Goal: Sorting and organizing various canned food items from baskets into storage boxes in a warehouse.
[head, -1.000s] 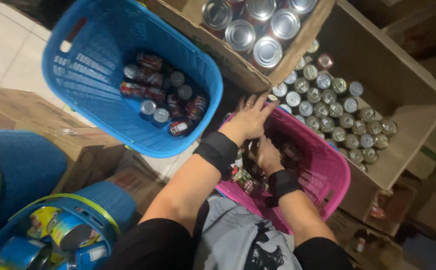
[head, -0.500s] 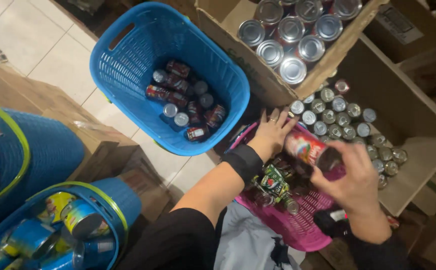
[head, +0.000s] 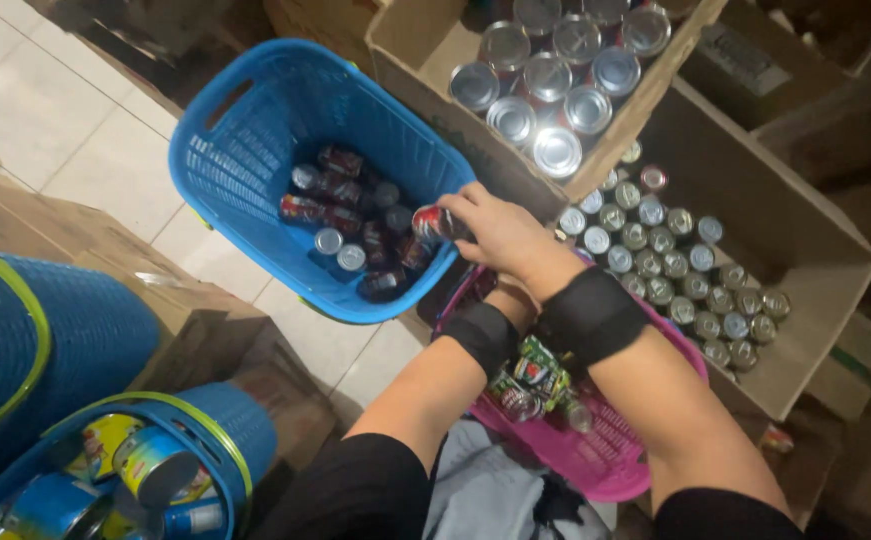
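Red can (head: 433,222) had left the pink basket (head: 645,470); our right hand (head: 500,232) gripped it closed over the blue basket (head: 245,190), left hand (head: 517,295) hidden, grip unclear

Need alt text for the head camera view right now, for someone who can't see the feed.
The right hand holds a red can over the rim of a blue basket already holding similar cans, while the left hand, mostly hidden behind it, sits at the pink basket. Cardboard boxes of silver-topped cans stand behind.
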